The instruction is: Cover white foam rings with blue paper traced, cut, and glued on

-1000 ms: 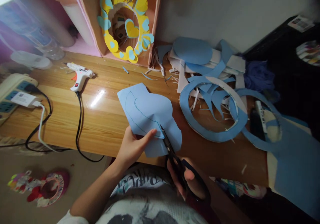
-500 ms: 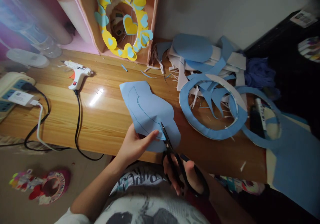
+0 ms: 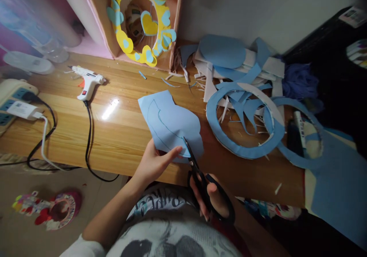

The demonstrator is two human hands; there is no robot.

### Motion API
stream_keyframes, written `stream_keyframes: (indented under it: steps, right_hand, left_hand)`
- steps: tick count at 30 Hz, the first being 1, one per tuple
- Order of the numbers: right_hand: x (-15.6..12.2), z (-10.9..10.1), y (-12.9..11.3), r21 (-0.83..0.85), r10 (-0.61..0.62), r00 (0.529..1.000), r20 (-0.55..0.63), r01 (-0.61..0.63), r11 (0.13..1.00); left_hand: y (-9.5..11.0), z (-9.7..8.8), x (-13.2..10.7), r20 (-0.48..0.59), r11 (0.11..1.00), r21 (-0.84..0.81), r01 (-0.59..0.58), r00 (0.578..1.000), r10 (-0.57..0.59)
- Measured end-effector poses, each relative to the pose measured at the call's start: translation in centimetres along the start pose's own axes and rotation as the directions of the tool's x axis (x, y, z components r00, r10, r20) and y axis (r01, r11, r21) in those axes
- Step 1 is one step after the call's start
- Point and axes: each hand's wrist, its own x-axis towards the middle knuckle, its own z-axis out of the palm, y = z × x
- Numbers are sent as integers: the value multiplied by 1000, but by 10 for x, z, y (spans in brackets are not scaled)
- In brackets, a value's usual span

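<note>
My left hand (image 3: 156,159) grips the lower left edge of a sheet of blue paper (image 3: 185,117), thumb on top and the other fingers hidden beneath. A curved outline is drawn on the sheet in dark pen. In my right hand (image 3: 210,196) is a pair of black-handled scissors (image 3: 193,161), with fingers through the loops. The blades point up and away, lie at the sheet's lower part beside my left thumb, and look nearly closed. Just right of the sheet lies a blue paper ring (image 3: 212,123).
A white glue gun (image 3: 90,83) with a black cord lies left, near a power strip (image 3: 17,96). Blue and white scraps (image 3: 222,52) pile up at the back right, with a marker (image 3: 299,129) nearby. A box with a yellow heart wreath (image 3: 124,41) stands behind.
The scissor handles have drawn closer together, and the blades have closed on the sheet. The lower right part of the paper has tilted or shifted slightly. My left hand keeps its hold.
</note>
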Motion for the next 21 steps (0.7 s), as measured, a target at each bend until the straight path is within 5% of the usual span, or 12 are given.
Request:
stream_keyframes:
  steps: [8, 15, 21]
  right_hand:
    - [1, 2, -7, 7, 46, 999, -29, -46, 999]
    - [2, 0, 10, 93, -41, 999, -1, 41, 995]
    - [2, 8, 4, 206, -6, 996, 90, -13, 978]
  left_hand:
    - [-4, 0, 0, -5, 999, -46, -10, 1000, 10]
    - [-11, 0, 2, -171, 992, -13, -127, 978, 123]
    - [-8, 1, 2, -93, 989, -25, -144, 986, 142]
